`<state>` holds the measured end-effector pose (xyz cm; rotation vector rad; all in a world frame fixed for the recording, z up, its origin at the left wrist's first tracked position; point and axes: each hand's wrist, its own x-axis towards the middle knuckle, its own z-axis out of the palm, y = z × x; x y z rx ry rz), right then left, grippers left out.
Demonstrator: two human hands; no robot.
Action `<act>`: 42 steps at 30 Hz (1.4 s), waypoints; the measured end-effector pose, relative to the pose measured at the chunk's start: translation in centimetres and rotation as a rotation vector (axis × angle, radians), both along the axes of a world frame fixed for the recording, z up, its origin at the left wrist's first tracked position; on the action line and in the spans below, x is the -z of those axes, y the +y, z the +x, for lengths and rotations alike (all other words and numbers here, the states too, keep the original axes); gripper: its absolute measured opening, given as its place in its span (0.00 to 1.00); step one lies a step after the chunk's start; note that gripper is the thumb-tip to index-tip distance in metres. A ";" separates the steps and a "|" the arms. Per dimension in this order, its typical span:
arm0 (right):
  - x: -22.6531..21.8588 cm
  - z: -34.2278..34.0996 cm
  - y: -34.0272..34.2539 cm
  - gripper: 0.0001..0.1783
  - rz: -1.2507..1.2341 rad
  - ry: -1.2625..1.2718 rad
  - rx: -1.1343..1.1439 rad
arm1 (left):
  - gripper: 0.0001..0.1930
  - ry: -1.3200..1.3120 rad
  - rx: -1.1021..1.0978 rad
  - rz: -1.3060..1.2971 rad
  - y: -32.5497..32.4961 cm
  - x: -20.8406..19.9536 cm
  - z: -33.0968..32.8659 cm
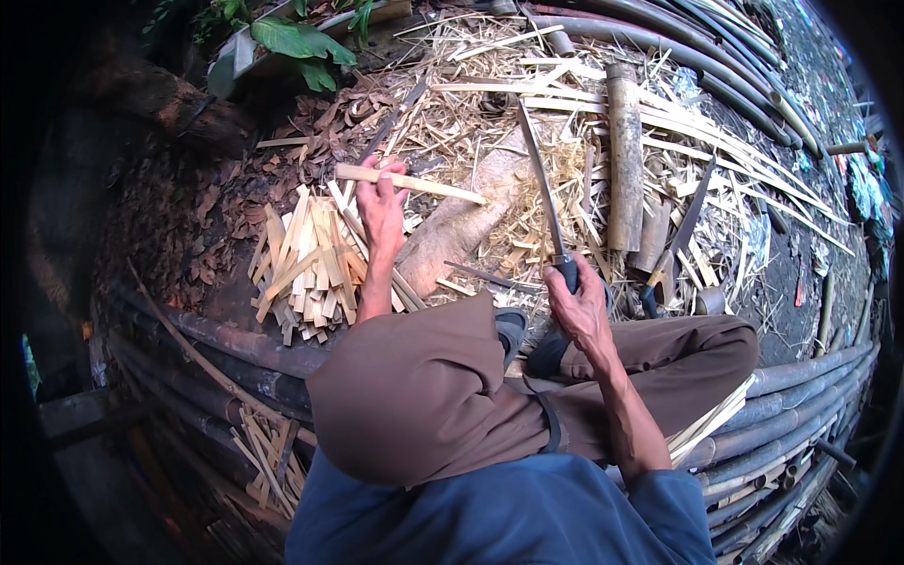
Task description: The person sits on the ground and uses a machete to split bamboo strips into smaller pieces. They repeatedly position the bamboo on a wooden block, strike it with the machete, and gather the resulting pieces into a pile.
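- Pale bamboo makes up the short split strip, which lies almost level above the person's raised left knee, its right end slanting slightly down toward a grey log.
- Left hand is closed around the strip's left part, fingers wrapped over it, arm stretched forward past the knee.
- Right hand is clenched on the dark handle of a long knife; the blade points up and away, its tip well apart from the strip and to the right of it.
- The strip sits between the 2 hands in height, but only the left one touches it.
- Just below the left hand lies a fanned heap of cut bamboo slats on the ground.
- The log runs diagonally between the 2 hands, bedded in shavings.
- 1 thick bamboo section stands upright in the picture to the right of the blade, among scattered splinters.
- Dark whole bamboo poles curve round the right rim and pass under the brown-trousered legs.
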<state>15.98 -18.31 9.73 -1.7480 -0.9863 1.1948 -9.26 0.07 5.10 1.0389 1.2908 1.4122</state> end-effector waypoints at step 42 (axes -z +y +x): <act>-8.9 -3.4 3.3 0.30 0.152 0.400 -0.016 | 0.19 -0.426 0.514 0.382 -3.1 -0.2 11.0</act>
